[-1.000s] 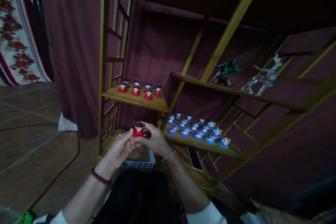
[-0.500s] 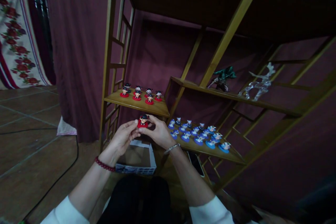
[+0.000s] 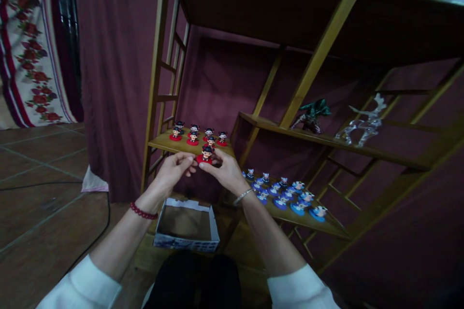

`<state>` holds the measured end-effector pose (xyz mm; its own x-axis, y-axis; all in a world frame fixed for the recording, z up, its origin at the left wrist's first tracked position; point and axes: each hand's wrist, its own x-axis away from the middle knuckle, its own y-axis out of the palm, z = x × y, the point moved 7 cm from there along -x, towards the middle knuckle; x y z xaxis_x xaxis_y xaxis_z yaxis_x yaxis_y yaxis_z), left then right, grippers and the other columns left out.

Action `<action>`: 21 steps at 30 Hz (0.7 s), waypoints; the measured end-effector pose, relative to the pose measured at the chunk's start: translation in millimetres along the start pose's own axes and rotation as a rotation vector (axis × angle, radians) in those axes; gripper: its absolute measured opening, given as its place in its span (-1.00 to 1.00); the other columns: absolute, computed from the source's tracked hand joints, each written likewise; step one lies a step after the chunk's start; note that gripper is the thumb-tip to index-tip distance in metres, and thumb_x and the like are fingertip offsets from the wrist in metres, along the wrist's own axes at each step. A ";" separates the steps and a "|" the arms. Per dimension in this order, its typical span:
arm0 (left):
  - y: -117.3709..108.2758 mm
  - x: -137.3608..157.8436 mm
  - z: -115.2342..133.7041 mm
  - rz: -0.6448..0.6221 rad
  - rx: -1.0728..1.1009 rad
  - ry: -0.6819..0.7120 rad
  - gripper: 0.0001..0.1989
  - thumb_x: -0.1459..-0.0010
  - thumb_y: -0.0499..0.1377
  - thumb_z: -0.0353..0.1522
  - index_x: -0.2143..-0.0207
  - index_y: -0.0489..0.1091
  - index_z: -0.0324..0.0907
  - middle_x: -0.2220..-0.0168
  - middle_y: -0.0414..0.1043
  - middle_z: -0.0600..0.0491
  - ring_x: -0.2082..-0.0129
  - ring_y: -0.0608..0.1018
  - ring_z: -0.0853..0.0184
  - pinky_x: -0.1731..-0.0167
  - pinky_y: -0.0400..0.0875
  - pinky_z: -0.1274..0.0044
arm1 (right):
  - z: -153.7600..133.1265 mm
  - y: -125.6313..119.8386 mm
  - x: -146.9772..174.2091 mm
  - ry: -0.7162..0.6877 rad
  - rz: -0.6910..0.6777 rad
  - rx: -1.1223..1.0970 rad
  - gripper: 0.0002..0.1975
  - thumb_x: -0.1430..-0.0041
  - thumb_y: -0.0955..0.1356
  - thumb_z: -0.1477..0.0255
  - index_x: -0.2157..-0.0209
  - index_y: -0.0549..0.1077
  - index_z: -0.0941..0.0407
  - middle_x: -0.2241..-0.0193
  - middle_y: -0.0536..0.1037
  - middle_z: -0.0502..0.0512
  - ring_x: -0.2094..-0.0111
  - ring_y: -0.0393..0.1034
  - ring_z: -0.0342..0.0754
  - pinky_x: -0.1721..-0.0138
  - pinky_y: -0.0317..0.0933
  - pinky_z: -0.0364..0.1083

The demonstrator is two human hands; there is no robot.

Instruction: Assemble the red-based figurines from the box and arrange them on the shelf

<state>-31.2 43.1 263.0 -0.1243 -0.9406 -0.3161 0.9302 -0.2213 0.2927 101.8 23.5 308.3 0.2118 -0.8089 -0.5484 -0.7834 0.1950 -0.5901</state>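
Note:
A small figurine [image 3: 207, 154] with black hair buns, a red outfit and a round red base is held upright between my hands, before the upper left shelf. My right hand [image 3: 227, 170] pinches it from the right, thumb at the front of the base. My left hand [image 3: 173, 172] has its fingers bent together, fingertips at the base's left edge. Directly behind, several similar figurines [image 3: 193, 138] stand in rows on the wooden shelf [image 3: 165, 144]; the held one partly hides the front right ones.
An open cardboard box [image 3: 186, 224] lies below my hands. Several blue and purple figurines [image 3: 281, 202] fill the lower shelf at right. A clear deer ornament [image 3: 362, 123] and a dark green ornament [image 3: 313, 115] stand on the middle shelf. Wooden posts [image 3: 319, 58] frame the unit.
Both hands have carried the red-based figurine slightly up and right, toward the shelf's front edge. My left fingers have loosened around it. The view has shifted a little.

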 end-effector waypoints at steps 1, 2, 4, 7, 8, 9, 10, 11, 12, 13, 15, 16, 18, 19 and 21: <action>-3.1 -3.0 3.0 0.018 -0.040 0.025 -0.80 0.08 0.20 -0.37 0.37 0.39 -0.31 0.48 0.44 0.02 0.56 0.43 0.45 0.59 0.25 0.62 | 1.9 -1.8 -2.6 0.011 0.015 0.013 -0.68 0.07 0.37 0.24 0.28 0.40 0.14 0.35 0.51 0.03 0.35 0.38 -0.13 0.30 0.25 -0.16; -6.5 -6.4 5.4 0.036 -0.085 0.049 -0.79 0.08 0.18 -0.37 0.35 0.39 -0.31 0.46 0.45 0.01 0.57 0.43 0.44 0.59 0.24 0.62 | 3.8 -3.5 -5.0 0.020 0.028 0.025 -0.67 0.08 0.38 0.24 0.29 0.40 0.14 0.36 0.51 0.03 0.36 0.38 -0.13 0.31 0.25 -0.16; -14.2 -13.8 9.8 0.076 -0.208 0.111 -0.79 0.06 0.16 -0.36 0.33 0.39 -0.28 0.43 0.46 0.01 0.55 0.44 0.43 0.56 0.26 0.60 | 7.2 -6.3 -9.4 0.033 0.049 0.046 -0.68 0.09 0.38 0.25 0.31 0.40 0.15 0.38 0.51 0.03 0.38 0.37 -0.14 0.32 0.24 -0.17; -24.7 -23.5 18.7 0.146 -0.500 0.255 -0.81 0.02 0.13 -0.34 0.32 0.41 -0.22 0.40 0.47 0.02 0.43 0.47 0.37 0.38 0.32 0.54 | 12.6 -10.6 -13.9 0.055 0.080 0.116 -0.71 0.09 0.37 0.26 0.34 0.41 0.15 0.41 0.51 0.03 0.42 0.36 -0.14 0.36 0.22 -0.17; -26.1 -25.8 22.0 0.160 -0.612 0.301 -0.81 0.00 0.11 -0.33 0.32 0.41 -0.20 0.37 0.47 0.02 0.38 0.48 0.34 0.32 0.32 0.52 | 14.8 -12.4 -14.9 0.064 0.093 0.155 -0.71 0.09 0.37 0.26 0.34 0.41 0.15 0.43 0.50 0.03 0.43 0.36 -0.14 0.37 0.22 -0.17; -26.5 -27.6 25.3 0.169 -0.715 0.339 -0.81 -0.02 0.09 -0.33 0.32 0.41 -0.19 0.34 0.48 0.01 0.33 0.48 0.32 0.27 0.31 0.51 | 17.0 -14.0 -15.6 0.073 0.105 0.193 -0.70 0.09 0.37 0.25 0.33 0.41 0.15 0.44 0.50 0.03 0.44 0.35 -0.14 0.38 0.21 -0.17; -25.8 -29.1 28.4 0.174 -0.813 0.368 -0.81 -0.04 0.07 -0.34 0.31 0.42 -0.18 0.31 0.47 0.01 0.29 0.48 0.30 0.24 0.30 0.49 | 19.3 -15.5 -16.2 0.081 0.114 0.225 -0.70 0.10 0.37 0.25 0.33 0.42 0.14 0.44 0.50 0.03 0.45 0.35 -0.14 0.38 0.21 -0.17; -24.4 -30.5 31.5 0.175 -0.900 0.390 -0.81 -0.05 0.05 -0.34 0.31 0.42 -0.17 0.29 0.47 0.00 0.27 0.47 0.28 0.22 0.30 0.49 | 21.3 -16.7 -16.8 0.088 0.119 0.249 -0.69 0.10 0.37 0.25 0.32 0.42 0.14 0.44 0.50 0.03 0.45 0.35 -0.13 0.38 0.21 -0.16; -22.3 -31.8 34.5 0.172 -0.978 0.405 -0.80 -0.06 0.04 -0.35 0.30 0.42 -0.17 0.28 0.47 -0.01 0.26 0.47 0.27 0.21 0.29 0.49 | 23.1 -17.7 -17.3 0.094 0.123 0.266 -0.69 0.10 0.37 0.24 0.32 0.42 0.15 0.43 0.50 0.04 0.46 0.35 -0.13 0.38 0.21 -0.16; -19.8 -33.4 37.2 0.167 -1.048 0.415 -0.79 -0.07 0.03 -0.36 0.30 0.42 -0.17 0.28 0.46 -0.02 0.25 0.46 0.26 0.20 0.29 0.48 | 24.4 -18.3 -17.8 0.098 0.123 0.278 -0.68 0.09 0.36 0.24 0.32 0.42 0.15 0.43 0.50 0.04 0.46 0.34 -0.13 0.39 0.20 -0.16; -14.5 -37.8 40.7 0.147 -1.174 0.418 -0.79 -0.07 0.02 -0.36 0.30 0.42 -0.18 0.29 0.46 -0.03 0.24 0.46 0.24 0.19 0.28 0.48 | 25.4 -18.8 -18.9 0.102 0.116 0.300 -0.69 0.09 0.36 0.24 0.32 0.42 0.15 0.44 0.50 0.04 0.46 0.34 -0.13 0.40 0.19 -0.16; -12.4 -41.0 41.2 0.135 -1.224 0.408 -0.79 -0.07 0.03 -0.35 0.31 0.43 -0.17 0.29 0.47 -0.04 0.24 0.46 0.24 0.19 0.28 0.48 | 25.5 -19.2 -19.3 0.106 0.114 0.311 -0.69 0.09 0.36 0.23 0.33 0.42 0.14 0.45 0.50 0.03 0.47 0.34 -0.13 0.41 0.19 -0.17; -9.8 -48.4 40.7 0.120 -1.292 0.379 -0.79 -0.07 0.03 -0.34 0.30 0.43 -0.16 0.29 0.47 -0.04 0.24 0.45 0.23 0.20 0.27 0.48 | 24.7 -19.7 -20.0 0.108 0.113 0.328 -0.72 0.09 0.35 0.23 0.36 0.41 0.13 0.47 0.49 0.02 0.48 0.33 -0.13 0.43 0.17 -0.18; -9.0 -52.5 40.1 0.118 -1.312 0.364 -0.78 -0.07 0.04 -0.34 0.28 0.43 -0.16 0.28 0.47 -0.04 0.23 0.45 0.23 0.20 0.27 0.49 | 24.0 -19.8 -20.2 0.103 0.112 0.333 -0.73 0.08 0.35 0.22 0.39 0.41 0.13 0.48 0.48 0.01 0.48 0.33 -0.14 0.44 0.16 -0.18; -7.4 -60.6 38.8 0.115 -1.329 0.341 -0.76 -0.08 0.04 -0.33 0.22 0.41 -0.17 0.25 0.47 -0.05 0.22 0.46 0.23 0.22 0.28 0.50 | 22.2 -20.0 -20.3 0.080 0.115 0.340 -0.75 0.07 0.34 0.22 0.42 0.39 0.12 0.50 0.47 0.00 0.48 0.33 -0.14 0.45 0.15 -0.19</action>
<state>-44.0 91.7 314.9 -0.1141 -0.7847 -0.6092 0.5804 0.4451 -0.6820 126.2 48.3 318.0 0.0771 -0.8092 -0.5824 -0.5576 0.4493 -0.6980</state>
